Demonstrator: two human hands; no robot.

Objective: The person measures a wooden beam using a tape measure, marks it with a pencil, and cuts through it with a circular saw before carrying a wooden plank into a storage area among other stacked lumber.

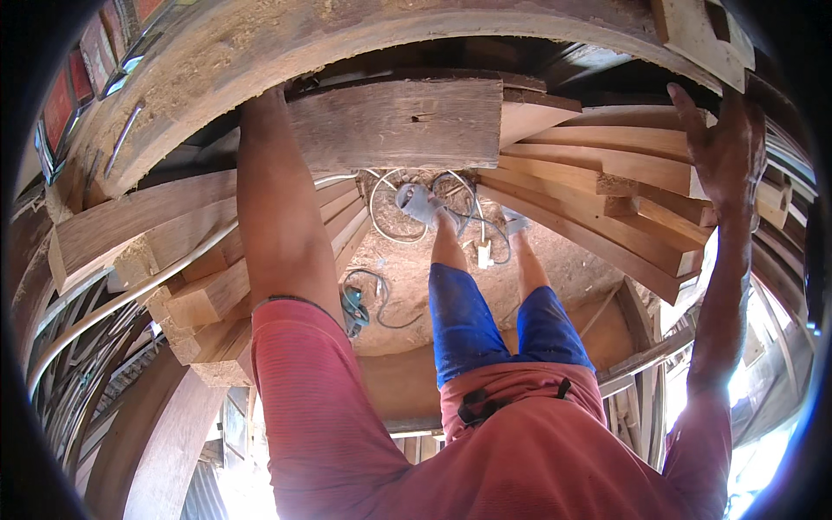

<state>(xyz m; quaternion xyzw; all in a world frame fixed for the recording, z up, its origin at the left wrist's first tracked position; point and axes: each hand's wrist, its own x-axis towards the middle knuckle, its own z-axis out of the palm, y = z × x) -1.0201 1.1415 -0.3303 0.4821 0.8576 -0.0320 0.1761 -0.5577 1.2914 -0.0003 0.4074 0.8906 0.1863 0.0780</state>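
My left arm reaches forward to the sawdust-covered wooden beam that curves across the top. The fingers of my left hand are hidden beneath that beam, so I cannot see what they touch. A wide brown plank lies just right of my left wrist. At the far right, my right hand is raised with its thumb stretched away from the other fingers. Its fingertips are partly hidden at the lower end of a pale, notched wooden piece. No object shows in its palm.
Stacked cut boards lie on the right, and squared timbers on the left. A pale hose or cable runs over the left stack. By my feet are coiled cables, a white socket block and a green power tool.
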